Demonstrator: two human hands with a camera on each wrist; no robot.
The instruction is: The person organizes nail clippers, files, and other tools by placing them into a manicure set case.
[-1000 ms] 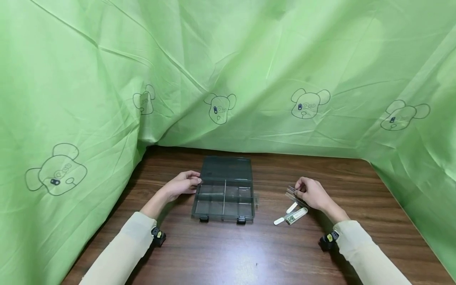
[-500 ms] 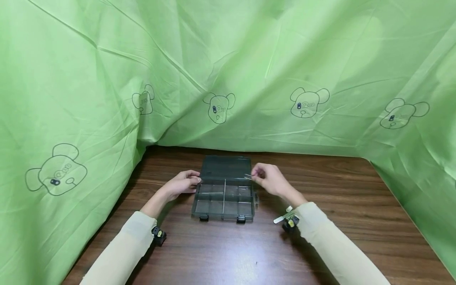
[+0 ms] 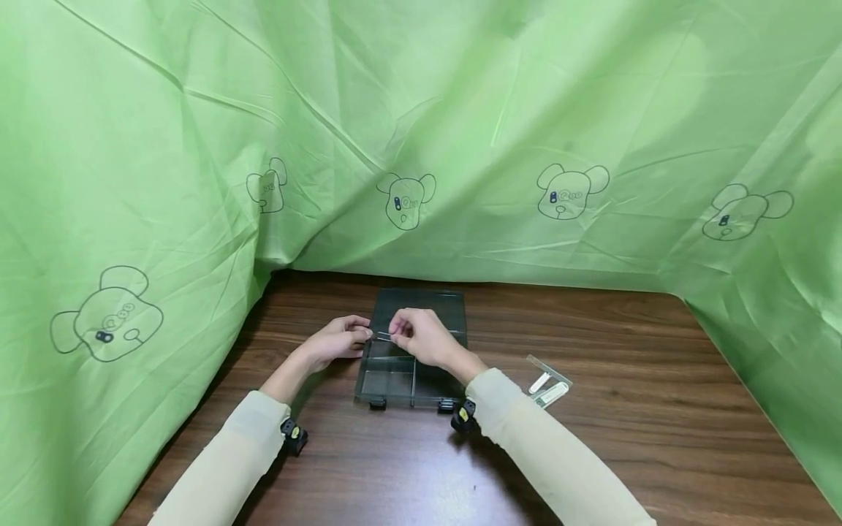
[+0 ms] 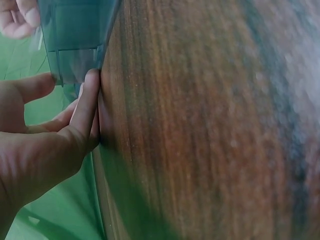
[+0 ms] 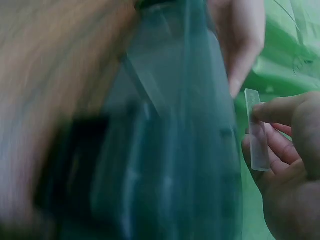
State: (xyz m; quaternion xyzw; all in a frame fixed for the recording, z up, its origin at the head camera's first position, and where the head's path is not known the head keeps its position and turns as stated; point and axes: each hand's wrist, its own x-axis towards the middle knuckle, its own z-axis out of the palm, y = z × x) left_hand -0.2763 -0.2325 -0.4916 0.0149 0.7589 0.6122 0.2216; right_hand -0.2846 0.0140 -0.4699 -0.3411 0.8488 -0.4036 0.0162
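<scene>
A smoky clear plastic compartment box [image 3: 388,383] lies on the table with its lid [image 3: 421,299] folded back. At its left side my left hand [image 3: 337,339] holds the wall; in the left wrist view, the thumb is at the upper rim and a finger [image 4: 88,100] lies low along the side. My right hand [image 3: 426,340] is over the box, near the left hand. Between thumb and fingers it pinches a thin clear plastic divider strip [image 5: 257,132]. The right hand and forearm cover part of the box's right half.
Right of the box, a clear strip [image 3: 549,369] lies beside small white pieces [image 3: 554,394], partly behind the right sleeve. The wooden table [image 3: 658,351] is bounded by green cloth [image 3: 487,241] at the back and sides.
My right hand has picked up a clear strip from the pile on the right and carried it left over the box. My left hand has stayed at the box's left side.
</scene>
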